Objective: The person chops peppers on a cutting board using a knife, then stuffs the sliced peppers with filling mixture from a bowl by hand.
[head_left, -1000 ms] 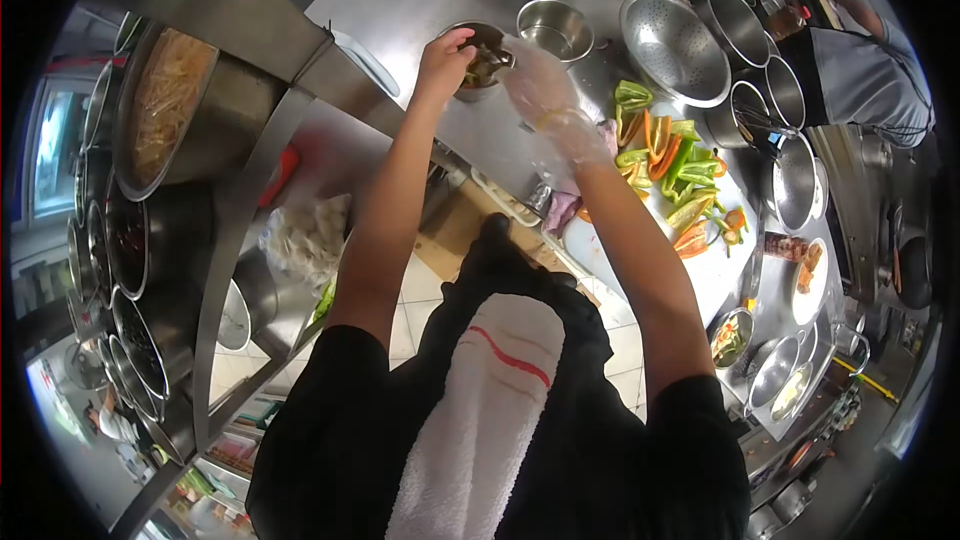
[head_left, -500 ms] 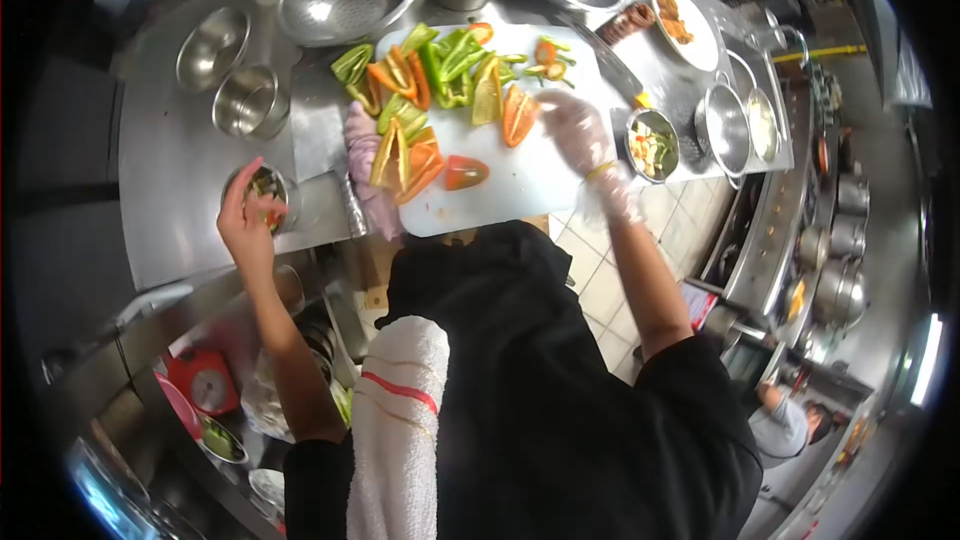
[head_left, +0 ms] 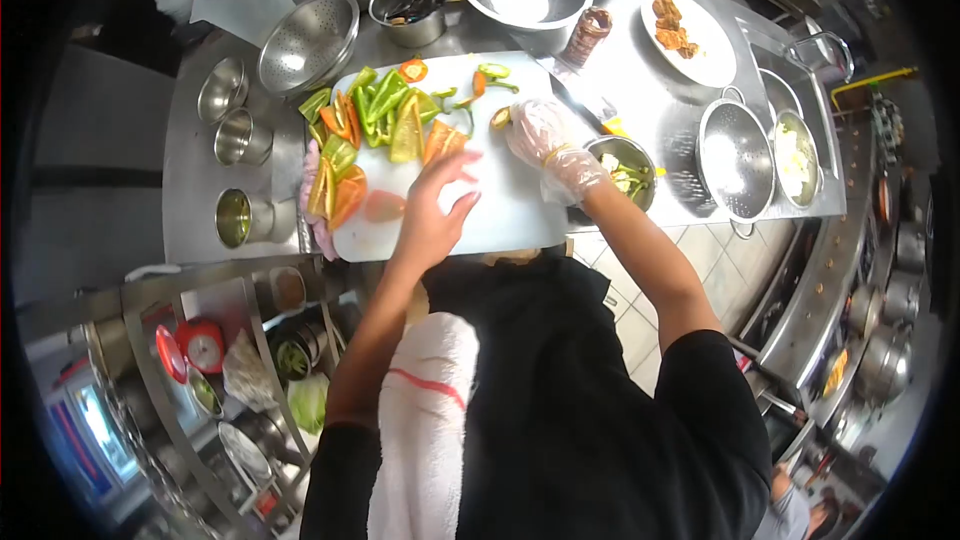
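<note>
My left hand, bare with its fingers apart, hovers over the near part of the white cutting board and holds nothing. A blurred red pepper piece lies to its left. My right hand, in a clear plastic glove with a yellow band at the wrist, is at the board's right side. Its curled fingers close on a small pepper end, partly hidden by the glove. Green pepper pieces and an orange pepper piece lie beyond my hands. Pepper stems lie at the board's far right.
A bowl of trimmings stands right of the board, near a knife. Colanders and a plate of browned food are farther right. Metal cups stand left. A purple cloth lies along the board's left edge.
My left hand has moved right, from above a metal cup to over the board. My right hand is now at a pepper end. The camera view has shifted.
</note>
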{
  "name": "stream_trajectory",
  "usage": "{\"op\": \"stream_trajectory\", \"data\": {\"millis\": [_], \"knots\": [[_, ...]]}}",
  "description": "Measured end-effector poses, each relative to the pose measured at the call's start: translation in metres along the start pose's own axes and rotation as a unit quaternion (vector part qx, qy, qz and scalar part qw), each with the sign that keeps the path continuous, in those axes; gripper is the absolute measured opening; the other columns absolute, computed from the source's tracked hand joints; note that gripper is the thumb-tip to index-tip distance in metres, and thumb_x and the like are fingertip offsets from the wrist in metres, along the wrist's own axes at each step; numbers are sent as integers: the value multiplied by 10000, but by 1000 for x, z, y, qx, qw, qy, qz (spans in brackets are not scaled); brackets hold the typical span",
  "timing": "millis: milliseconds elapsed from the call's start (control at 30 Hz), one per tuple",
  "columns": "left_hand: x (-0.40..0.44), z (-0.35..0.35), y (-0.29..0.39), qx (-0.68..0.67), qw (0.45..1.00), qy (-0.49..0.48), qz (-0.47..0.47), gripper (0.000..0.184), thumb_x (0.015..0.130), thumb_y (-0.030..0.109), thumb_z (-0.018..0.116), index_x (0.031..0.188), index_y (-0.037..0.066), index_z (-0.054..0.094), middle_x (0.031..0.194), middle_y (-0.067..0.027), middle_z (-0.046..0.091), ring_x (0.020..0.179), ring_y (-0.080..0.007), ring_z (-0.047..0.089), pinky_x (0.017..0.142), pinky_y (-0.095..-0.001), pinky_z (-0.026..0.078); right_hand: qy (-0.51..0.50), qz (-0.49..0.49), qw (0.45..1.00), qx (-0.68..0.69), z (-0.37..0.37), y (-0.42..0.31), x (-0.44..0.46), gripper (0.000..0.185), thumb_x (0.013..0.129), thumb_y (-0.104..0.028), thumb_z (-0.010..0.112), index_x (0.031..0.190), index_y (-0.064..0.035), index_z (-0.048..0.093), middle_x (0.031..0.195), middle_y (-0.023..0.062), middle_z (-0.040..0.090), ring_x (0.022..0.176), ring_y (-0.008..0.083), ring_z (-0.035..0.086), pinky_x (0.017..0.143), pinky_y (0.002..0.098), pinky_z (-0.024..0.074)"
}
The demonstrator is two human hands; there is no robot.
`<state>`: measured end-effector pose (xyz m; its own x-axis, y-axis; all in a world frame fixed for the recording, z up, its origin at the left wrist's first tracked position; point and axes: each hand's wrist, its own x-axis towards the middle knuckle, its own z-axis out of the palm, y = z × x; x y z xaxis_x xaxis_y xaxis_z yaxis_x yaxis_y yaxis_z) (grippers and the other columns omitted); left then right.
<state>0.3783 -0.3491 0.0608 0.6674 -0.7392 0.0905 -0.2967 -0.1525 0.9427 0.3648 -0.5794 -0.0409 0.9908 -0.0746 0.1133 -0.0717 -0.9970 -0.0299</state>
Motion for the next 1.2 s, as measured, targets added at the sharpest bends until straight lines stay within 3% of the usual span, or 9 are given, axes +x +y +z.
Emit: {"op": "stream_trajectory", "data": {"millis": [67,233,367,467,633,867,933,1100,1200], "knots": [[21,47,4,-25,999,40,-25,583,801,23,650,1341,84,440,1356,-84,444,1102,-204,552,901,-363,450,66,41,978,195,-40,6,-23,145,786,-136,557,840,-110,689,724,151,652,721,328,643,717,424,501],[59,131,28,46,993,104,7,520,822,140,672,1297,49,482,1323,-165,412,1151,-351,465,957,-390,406,43,30,955,294,-102,46,-93,120,802,-137,566,866,-47,613,709,180,612,695,354,616,618,437,480],[65,189,22,54,989,128,59,215,841,144,658,959,-11,566,743,-164,573,685,-345,584,645,-375,465,120,53,891,435,-116,70,-139,82,791,-90,589,846,-30,586,704,192,587,685,369,598,602,454,452],[60,209,27,105,991,80,9,198,837,151,664,913,-7,571,701,-165,566,622,-351,539,581,-381,423,55,121,883,450,-111,85,-166,83,801,-100,594,835,-24,591,723,201,597,703,379,603,618,463,456],[65,222,20,-16,996,81,-35,467,947,427,526,776,-7,530,590,-90,463,558,-165,452,510,-332,363,71,93,936,331,-106,95,-179,93,799,-120,586,811,-36,624,658,184,606,640,385,605,593,484,465],[65,219,24,-256,943,71,-202,521,1018,435,358,749,28,539,636,-11,464,471,-84,374,421,-207,283,79,35,937,338,-103,106,-179,85,760,-63,604,843,-43,603,725,179,608,689,389,595,610,460,466],[63,214,22,-419,875,65,-233,532,1020,435,345,769,9,540,630,-33,462,425,-93,360,380,-220,251,132,25,918,372,-94,107,-178,42,779,-113,592,784,-81,618,645,140,596,616,345,598,561,451,455],[62,205,36,-369,886,57,-274,487,1009,418,396,831,-7,554,610,-62,466,436,-88,353,393,-207,258,119,-4,925,361,-97,115,-181,73,817,-139,593,786,-75,609,669,134,604,638,342,602,571,449,454],[63,194,28,-378,879,-62,-283,417,1002,355,442,864,-18,567,633,-108,536,429,-106,373,392,-204,278,79,-12,931,356,-97,123,-179,102,835,-150,594,814,-56,628,704,139,620,659,341,609,587,441,465]]}}
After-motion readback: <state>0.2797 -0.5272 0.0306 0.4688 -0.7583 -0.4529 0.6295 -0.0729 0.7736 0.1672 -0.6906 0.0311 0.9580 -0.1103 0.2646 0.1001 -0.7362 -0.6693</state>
